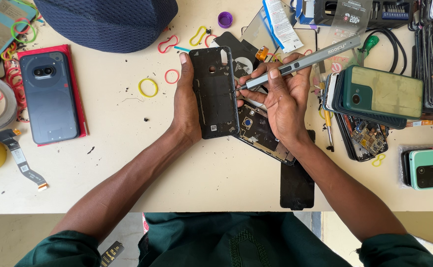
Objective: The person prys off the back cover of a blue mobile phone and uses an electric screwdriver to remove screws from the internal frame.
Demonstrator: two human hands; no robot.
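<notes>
Left hand: left hand [186, 101] wraps the left edge of a black phone frame [214, 94], thumb up along that edge, fingers hidden behind; frame is held raised off the table, inner side toward the camera
Right hand: right hand [283, 96] pinches a grey electric screwdriver [300, 62] between thumb, forefinger and middle finger, pen-style; body of the tool slants up and away to the right of the hand
Tool tip: the thin bit meets the right edge of the phone frame, just left of the right fingertips; whether it sits in a screw, cannot tell
Under right hand: an opened phone body [261, 131] with a blue part showing lies on the table, partly covered by the palm and by the frame
Toward the body from right hand: a black flat panel [296, 185] lies on the table by the right forearm
Right of right hand: a green-cased phone [382, 94] rests on a stack of cases, with an exposed circuit board [367, 136] just below it; a mint phone [431, 168] farther right
Left of left hand: yellow rubber band [148, 87] near, dark blue phone [49, 96] on a red mat well apart
Beyond left hand: dark blue mesh cap [105, 22], purple bottle cap [225, 20]
Surface: cream table [177, 173], speckled with black crumbs
</notes>
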